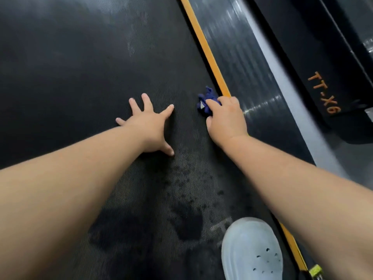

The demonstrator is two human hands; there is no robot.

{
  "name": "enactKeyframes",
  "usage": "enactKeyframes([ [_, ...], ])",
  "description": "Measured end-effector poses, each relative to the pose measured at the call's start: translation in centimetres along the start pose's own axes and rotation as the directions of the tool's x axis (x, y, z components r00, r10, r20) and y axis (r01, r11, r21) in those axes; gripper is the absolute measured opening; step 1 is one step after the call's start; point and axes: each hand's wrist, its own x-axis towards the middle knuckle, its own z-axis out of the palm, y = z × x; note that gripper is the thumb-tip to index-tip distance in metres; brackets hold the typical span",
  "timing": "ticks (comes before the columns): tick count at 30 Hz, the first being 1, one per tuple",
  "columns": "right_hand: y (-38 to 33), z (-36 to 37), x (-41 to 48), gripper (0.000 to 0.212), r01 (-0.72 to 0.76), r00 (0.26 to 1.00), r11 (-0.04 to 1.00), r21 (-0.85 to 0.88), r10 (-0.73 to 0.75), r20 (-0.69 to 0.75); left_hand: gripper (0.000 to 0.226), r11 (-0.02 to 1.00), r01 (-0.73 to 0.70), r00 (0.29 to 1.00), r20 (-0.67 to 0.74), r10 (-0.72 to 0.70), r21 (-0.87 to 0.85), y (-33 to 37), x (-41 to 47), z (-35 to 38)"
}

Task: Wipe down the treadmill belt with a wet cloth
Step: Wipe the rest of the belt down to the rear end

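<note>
At the left, the left grip point(148, 126) lies flat on the treadmill belt point(60, 67), its 5 fingers spread wide and holding nothing, apparently bracing the body. Nearer the camera, dark wet patches point(187, 221) mark the belt's textured surface. Further right, the blue cloth point(207, 100) sits bunched on the belt, right against the orange strip point(203, 43) at the belt's edge. The right grip point(226, 120) is curled over it, pinching it between thumb and fingers. Beyond the strip runs the glossy side rail point(242, 57), and a white shoe point(250, 251) stands on the belt at lower right. The risks, as I judge them: the bunched cloth covers little surface and could leave streaks, the wad might snag along the strip, and the braced palm or the shoe could slip on the damp belt.
</note>
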Motion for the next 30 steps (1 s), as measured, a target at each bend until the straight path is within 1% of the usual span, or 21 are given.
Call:
enactKeyframes([
  [2,-1.5,0.2,-4.2,0.024,-0.106,0.994,0.991,0.08,0.105,0.014,0.127,0.996,-0.064,0.998,-0.026,0.066,0.068,-1.6,-0.7,-0.4],
  [3,-2.5,0.2,-6.3,0.024,-0.116,0.993,0.987,0.11,0.112,0.041,0.127,0.989,-0.092,0.995,-0.033,0.097,0.117,-2.4,-1.1,-0.6],
  [4,-3.6,0.1,-7.9,0.026,-0.108,0.992,0.984,0.144,0.096,0.085,0.128,0.981,-0.112,0.992,-0.033,0.119,0.16,-3.2,-1.5,-0.8],
  [6,-4.2,-0.1,-8.7,0.034,-0.021,0.988,0.987,0.158,-0.004,0.153,0.131,0.972,-0.109,0.993,-0.016,0.114,0.209,-4.5,-2.4,-0.4],
  [7,-3.7,-0.3,-8.0,0.035,0.001,0.99,0.989,0.148,-0.022,0.141,0.133,0.97,-0.09,0.996,-0.007,0.094,0.227,-5.0,-2.7,0.0],
  [8,-2.7,-0.3,-6.7,0.034,-0.02,0.994,0.993,0.118,0.007,0.107,0.134,0.968,-0.069,0.997,0.001,0.071,0.242,-5.5,-3.0,0.6],
  [9,-1.6,-0.2,-5.4,0.031,-0.085,0.995,0.991,0.104,0.08,0.053,0.135,0.968,-0.054,0.998,0.002,0.055,0.247,-5.9,-3.1,1.2],
  [10,-0.8,-0.1,-4.4,0.029,-0.194,0.981,0.974,0.118,0.191,0.033,0.134,0.969,-0.049,0.999,0.001,0.05,0.241,-6.3,-3.2,1.6],
  [11,-0.7,0.1,-4.3,0.028,-0.292,0.956,0.948,0.126,0.288,0.046,0.134,0.971,-0.054,0.998,0.0,0.056,0.231,-6.5,-3.2,1.8],
  [12,-1.6,0.5,-5.0,0.027,-0.336,0.942,0.933,0.131,0.332,0.051,0.134,0.973,-0.064,0.998,-0.002,0.066,0.222,-6.5,-3.0,1.9],
  [13,-3.3,1.0,-6.5,0.026,-0.317,0.949,0.937,0.147,0.314,0.043,0.135,0.974,-0.069,0.997,-0.006,0.072,0.217,-6.4,-2.8,1.9],
  [15,-7.5,1.6,-9.8,0.027,-0.208,0.978,0.951,0.227,0.203,0.044,0.136,0.973,-0.067,0.998,-0.005,0.07,0.22,-6.3,-2.6,1.9],
  [16,-8.7,1.4,-11.1,0.028,-0.162,0.986,0.947,0.278,0.149,0.068,0.136,0.973,-0.065,0.998,0.001,0.066,0.224,-6.3,-2.7,1.9],
  [18,-8.0,0.9,-10.9,0.032,-0.104,0.99,0.95,0.295,0.07,0.123,0.136,0.974,-0.068,0.998,0.003,0.069,0.215,-6.1,-2.6,1.9],
  [19,-6.6,0.6,-9.9,0.032,-0.112,0.988,0.96,0.257,0.08,0.13,0.136,0.976,-0.069,0.998,0.007,0.069,0.206,-6.1,-2.6,1.9],
  [21,-3.7,0.1,-7.7,0.034,-0.245,0.968,0.951,0.189,0.229,0.102,0.135,0.977,-0.071,0.997,0.004,0.072,0.201,-6.4,-2.7,1.9],
  [23,-2.7,0.3,-7.0,0.036,-0.399,0.917,0.893,0.209,0.386,0.105,0.134,0.974,-0.08,0.997,-0.006,0.083,0.21,-6.7,-2.6,2.0],
  [24,-3.7,0.5,-7.3,0.035,-0.417,0.909,0.881,0.223,0.402,0.109,0.134,0.973,-0.086,0.996,-0.009,0.09,0.215,-6.6,-2.6,2.0],
  [26,-7.7,1.5,-9.3,0.031,-0.317,0.947,0.919,0.234,0.295,0.124,0.134,0.97,-0.091,0.995,-0.016,0.097,0.226,-6.7,-2.6,1.9],
  [28,-11.6,1.5,-11.7,0.031,-0.217,0.969,0.925,0.312,0.164,0.185,0.134,0.969,-0.091,0.995,-0.014,0.096,0.231,-6.7,-2.8,1.8],
  [30,-11.6,1.1,-12.1,0.035,-0.186,0.968,0.913,0.363,0.108,0.225,0.133,0.969,-0.092,0.995,-0.017,0.099,0.231,-6.8,-2.9,1.6],
])
